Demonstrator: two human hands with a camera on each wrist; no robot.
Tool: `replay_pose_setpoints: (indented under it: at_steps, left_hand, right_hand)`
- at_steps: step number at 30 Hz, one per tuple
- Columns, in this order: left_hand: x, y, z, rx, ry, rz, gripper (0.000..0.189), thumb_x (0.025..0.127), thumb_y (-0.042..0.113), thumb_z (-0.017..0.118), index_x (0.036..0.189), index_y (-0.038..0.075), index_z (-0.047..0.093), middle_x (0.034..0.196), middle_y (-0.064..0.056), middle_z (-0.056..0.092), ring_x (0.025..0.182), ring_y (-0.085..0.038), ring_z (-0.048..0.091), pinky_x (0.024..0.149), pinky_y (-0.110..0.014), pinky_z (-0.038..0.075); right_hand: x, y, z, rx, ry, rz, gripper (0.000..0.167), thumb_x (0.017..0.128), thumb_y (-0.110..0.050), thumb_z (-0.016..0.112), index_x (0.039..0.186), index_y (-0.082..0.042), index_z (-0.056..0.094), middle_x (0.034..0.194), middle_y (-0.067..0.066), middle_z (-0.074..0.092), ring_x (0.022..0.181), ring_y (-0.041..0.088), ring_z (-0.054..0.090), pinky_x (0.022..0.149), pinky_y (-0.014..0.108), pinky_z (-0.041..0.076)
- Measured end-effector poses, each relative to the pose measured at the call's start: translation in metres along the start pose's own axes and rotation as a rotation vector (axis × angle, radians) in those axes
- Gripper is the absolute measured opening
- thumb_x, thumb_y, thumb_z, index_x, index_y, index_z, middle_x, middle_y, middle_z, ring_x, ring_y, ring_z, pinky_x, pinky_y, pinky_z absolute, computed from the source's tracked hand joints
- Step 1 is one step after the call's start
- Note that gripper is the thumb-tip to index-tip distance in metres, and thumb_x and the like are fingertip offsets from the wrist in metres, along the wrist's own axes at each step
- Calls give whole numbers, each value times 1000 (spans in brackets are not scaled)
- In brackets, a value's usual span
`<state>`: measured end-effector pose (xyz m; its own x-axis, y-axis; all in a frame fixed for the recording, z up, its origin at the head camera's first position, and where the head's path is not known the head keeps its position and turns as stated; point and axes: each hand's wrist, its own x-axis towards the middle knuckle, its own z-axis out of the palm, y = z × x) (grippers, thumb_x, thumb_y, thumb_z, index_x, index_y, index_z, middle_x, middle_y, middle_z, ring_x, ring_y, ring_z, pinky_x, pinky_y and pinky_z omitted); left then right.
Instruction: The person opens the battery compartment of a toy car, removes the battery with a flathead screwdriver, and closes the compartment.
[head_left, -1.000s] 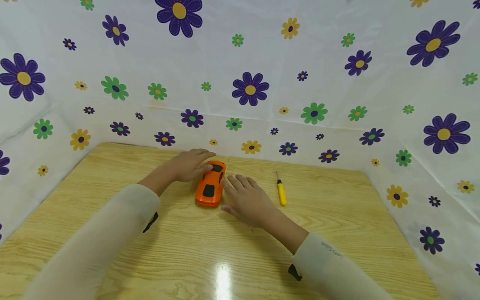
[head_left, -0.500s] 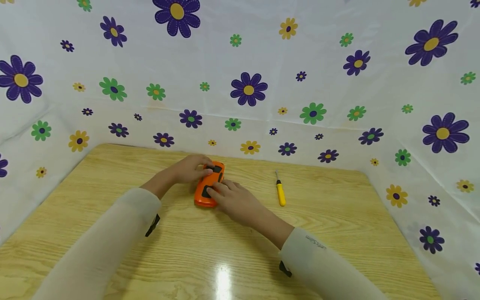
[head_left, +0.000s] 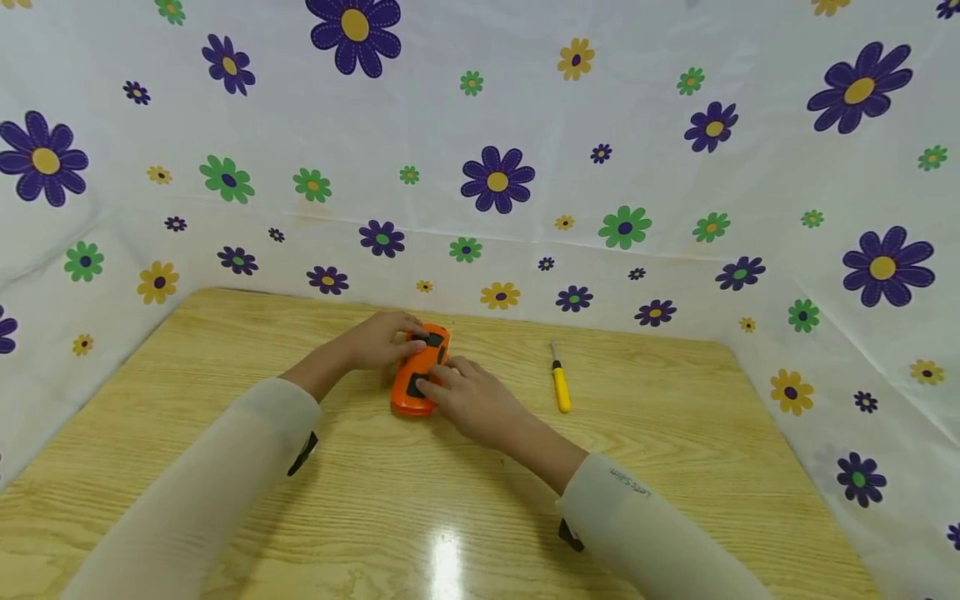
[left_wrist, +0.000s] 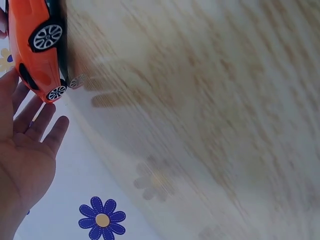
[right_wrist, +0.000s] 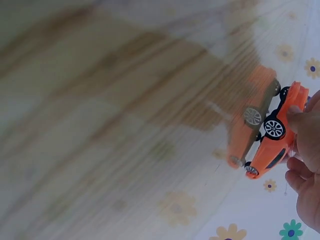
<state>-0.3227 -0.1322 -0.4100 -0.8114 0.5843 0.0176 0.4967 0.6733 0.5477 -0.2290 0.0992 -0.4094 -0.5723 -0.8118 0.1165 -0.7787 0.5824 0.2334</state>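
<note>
An orange toy car [head_left: 417, 365] with dark windows is at the back of the table, left of centre. My left hand [head_left: 375, 340] holds its far end, the thumb on the roof and the fingers over the far window. At the near end my right hand [head_left: 480, 404] grips the car, fingertips at the rear window and right side. The left wrist view shows the car [left_wrist: 37, 60] side-on, with spoked wheels and my left fingers [left_wrist: 42, 122] around its end. In the right wrist view, my right thumb [right_wrist: 295, 119] presses the car's flank above a wheel [right_wrist: 274, 128].
A screwdriver [head_left: 562, 390] with a yellow handle lies on the glossy wooden table [head_left: 675, 467], right of my right hand. A white cloth [head_left: 555, 108] printed with flowers stands along the back and both sides, close behind the car.
My right hand has moved left from beside the car onto its near end. My left fingers have closed over the far end. The car has barely shifted; the screwdriver stays put.
</note>
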Motion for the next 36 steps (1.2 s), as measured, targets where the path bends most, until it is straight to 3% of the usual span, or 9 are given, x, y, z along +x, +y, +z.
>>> replay_pose_setpoints:
  at_steps: [6,10,14,18,23,29,36]
  left_hand:
    - [-3,2,1,47,20,14,41,104,34,62,130,2,70,131,-18,63,125,-36,57,112,-54,45]
    - [-4,7,5,95,32,5,41,103,37,63,125,3,72,119,-15,65,107,-30,61,97,-46,54]
    - [-6,14,7,108,22,-15,42,103,39,63,123,4,73,112,-13,63,96,-26,59,85,-41,54]
    - [-6,15,6,99,18,10,41,102,39,64,125,5,71,120,-13,63,106,-28,61,95,-45,54]
    - [-9,12,1,52,-3,84,35,99,31,70,126,10,72,132,-11,62,125,-31,57,111,-51,46]
    - [-12,6,1,63,-39,117,36,96,30,74,129,15,71,135,-10,63,127,-32,56,113,-55,43]
    - [-14,8,2,143,-31,154,37,96,30,74,128,13,72,130,-10,65,121,-30,59,109,-51,48]
  right_hand:
    - [-14,11,-2,53,-40,-6,44,105,-17,61,149,-18,56,149,6,54,138,27,47,119,40,41]
    - [-25,25,1,73,-43,-28,44,105,-14,61,148,-18,55,151,2,52,139,25,45,119,39,40]
    - [-36,34,0,102,-48,-47,44,103,-13,63,147,-18,56,152,2,52,138,26,46,117,39,42]
    - [-40,35,-1,203,-38,-38,46,101,-14,66,146,-16,57,152,7,50,137,29,47,116,41,44]
    - [-36,24,1,338,6,30,43,101,-28,67,141,-13,60,148,13,52,128,31,52,109,43,50]
    - [-27,8,4,397,44,167,47,101,-45,64,135,-13,61,139,11,55,112,27,52,96,40,52]
    - [-21,2,3,417,45,243,42,100,-42,66,128,-11,60,135,12,55,106,28,50,88,37,54]
